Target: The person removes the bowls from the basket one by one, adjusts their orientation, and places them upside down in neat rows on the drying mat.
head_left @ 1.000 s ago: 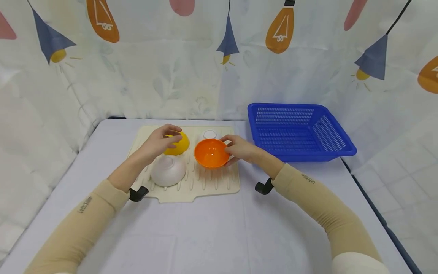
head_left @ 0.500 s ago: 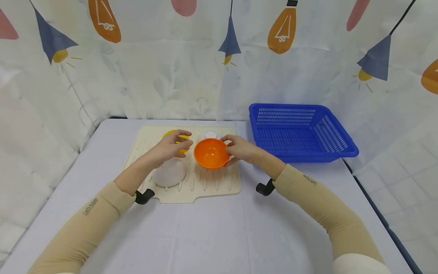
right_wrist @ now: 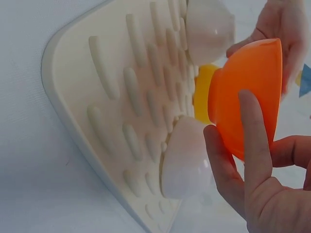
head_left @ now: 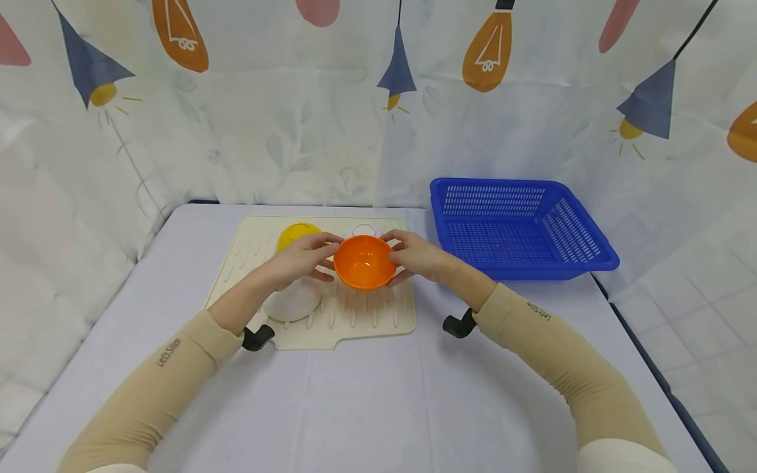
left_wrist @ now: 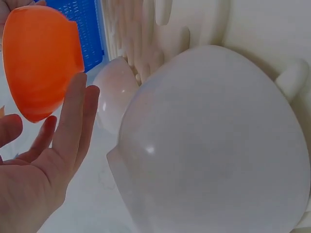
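An orange bowl (head_left: 363, 263) is held above the drying mat, its opening facing the head camera. My right hand (head_left: 416, 255) pinches it by its right side, thumb at the rim and fingers along the outside. At the bowl's left side is my left hand (head_left: 307, 259), its fingers spread; whether they touch the bowl I cannot tell. Under that hand a white bowl (left_wrist: 214, 145) lies upside down on the mat. A yellow bowl (head_left: 296, 234) sits behind the left hand, partly covered by it. Behind the orange bowl stands a second upturned white bowl (right_wrist: 187, 160), mostly hidden in the head view.
The cream ribbed drying mat (head_left: 349, 328) lies on a table with a white cloth (head_left: 378, 407). A blue perforated basket (head_left: 526, 269) stands at the back right, close to the right forearm. A patterned curtain (head_left: 331, 151) hangs behind the table.
My left hand has moved right, from over the yellow bowl to the orange bowl's left side, uncovering part of the yellow bowl. My right hand holds the orange bowl almost still.
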### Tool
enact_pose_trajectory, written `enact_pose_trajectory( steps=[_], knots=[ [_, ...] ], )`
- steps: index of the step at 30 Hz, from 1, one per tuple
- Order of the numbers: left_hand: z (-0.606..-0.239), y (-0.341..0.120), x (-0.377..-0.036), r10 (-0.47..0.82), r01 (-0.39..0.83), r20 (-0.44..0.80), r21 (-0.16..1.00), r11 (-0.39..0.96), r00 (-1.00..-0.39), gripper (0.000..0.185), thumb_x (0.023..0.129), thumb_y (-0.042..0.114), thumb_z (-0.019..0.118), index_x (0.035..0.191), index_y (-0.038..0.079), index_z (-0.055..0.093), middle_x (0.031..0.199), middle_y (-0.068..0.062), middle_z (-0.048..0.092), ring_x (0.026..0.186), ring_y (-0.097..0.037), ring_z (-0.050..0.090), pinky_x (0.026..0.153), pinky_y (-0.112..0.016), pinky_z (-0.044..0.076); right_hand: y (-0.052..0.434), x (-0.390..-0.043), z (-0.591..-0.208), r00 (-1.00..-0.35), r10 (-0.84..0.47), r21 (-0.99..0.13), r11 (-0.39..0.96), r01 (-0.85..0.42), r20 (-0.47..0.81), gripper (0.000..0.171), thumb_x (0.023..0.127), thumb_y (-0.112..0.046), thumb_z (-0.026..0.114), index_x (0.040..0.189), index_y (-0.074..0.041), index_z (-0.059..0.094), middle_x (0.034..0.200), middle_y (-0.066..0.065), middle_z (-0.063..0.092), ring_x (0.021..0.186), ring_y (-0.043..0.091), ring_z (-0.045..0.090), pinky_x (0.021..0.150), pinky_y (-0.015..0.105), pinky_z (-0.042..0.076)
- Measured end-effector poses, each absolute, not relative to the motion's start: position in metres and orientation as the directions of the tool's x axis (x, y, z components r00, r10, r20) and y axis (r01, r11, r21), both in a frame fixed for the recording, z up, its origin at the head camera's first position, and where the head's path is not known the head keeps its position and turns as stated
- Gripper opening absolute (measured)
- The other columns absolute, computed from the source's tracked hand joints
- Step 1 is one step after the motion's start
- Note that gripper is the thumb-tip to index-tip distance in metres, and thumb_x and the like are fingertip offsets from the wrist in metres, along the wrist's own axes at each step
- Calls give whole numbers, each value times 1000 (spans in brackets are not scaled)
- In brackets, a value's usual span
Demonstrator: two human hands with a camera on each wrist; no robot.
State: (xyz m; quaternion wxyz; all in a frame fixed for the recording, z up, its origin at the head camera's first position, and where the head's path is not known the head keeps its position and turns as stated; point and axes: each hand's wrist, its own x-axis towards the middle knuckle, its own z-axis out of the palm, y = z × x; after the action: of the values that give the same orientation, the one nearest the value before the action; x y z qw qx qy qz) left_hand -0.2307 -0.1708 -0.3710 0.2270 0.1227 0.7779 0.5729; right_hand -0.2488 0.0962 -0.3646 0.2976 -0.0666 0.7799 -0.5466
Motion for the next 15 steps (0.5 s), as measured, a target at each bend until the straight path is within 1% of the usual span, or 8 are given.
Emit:
enact_pose_trajectory(
  steps=[5, 9, 15],
  knots=[
    [-373, -168, -231, 453, -95, -226, 951, 294, -862, 40, 111, 24, 47, 146, 4, 44, 136, -23, 54, 114, -40, 62, 94, -54, 55, 96, -248, -363, -815, -439, -898, 389, 207, -378, 49, 101, 0, 51, 148, -11, 45, 137, 22, 48, 106, 38, 67, 85, 51, 59],
    [-374, -169, -232, 475, -128, -247, 955, 268, -845, 41, 111, 23, 47, 147, 4, 40, 136, -25, 53, 112, -39, 65, 96, -51, 54, 97, -247, -363, -815, -441, -899, 390, 202, -375, 49, 101, 1, 50, 149, -11, 44, 139, 22, 47, 108, 39, 66, 84, 50, 60],
    [-375, -171, -233, 501, -175, -270, 957, 229, -822, 43, 111, 24, 48, 148, 7, 37, 135, -26, 54, 109, -36, 67, 96, -43, 55, 100, -248, -365, -819, -450, -911, 362, 198, -357, 52, 100, 2, 50, 149, -12, 44, 138, 22, 48, 109, 39, 66, 78, 46, 62]
  ],
)
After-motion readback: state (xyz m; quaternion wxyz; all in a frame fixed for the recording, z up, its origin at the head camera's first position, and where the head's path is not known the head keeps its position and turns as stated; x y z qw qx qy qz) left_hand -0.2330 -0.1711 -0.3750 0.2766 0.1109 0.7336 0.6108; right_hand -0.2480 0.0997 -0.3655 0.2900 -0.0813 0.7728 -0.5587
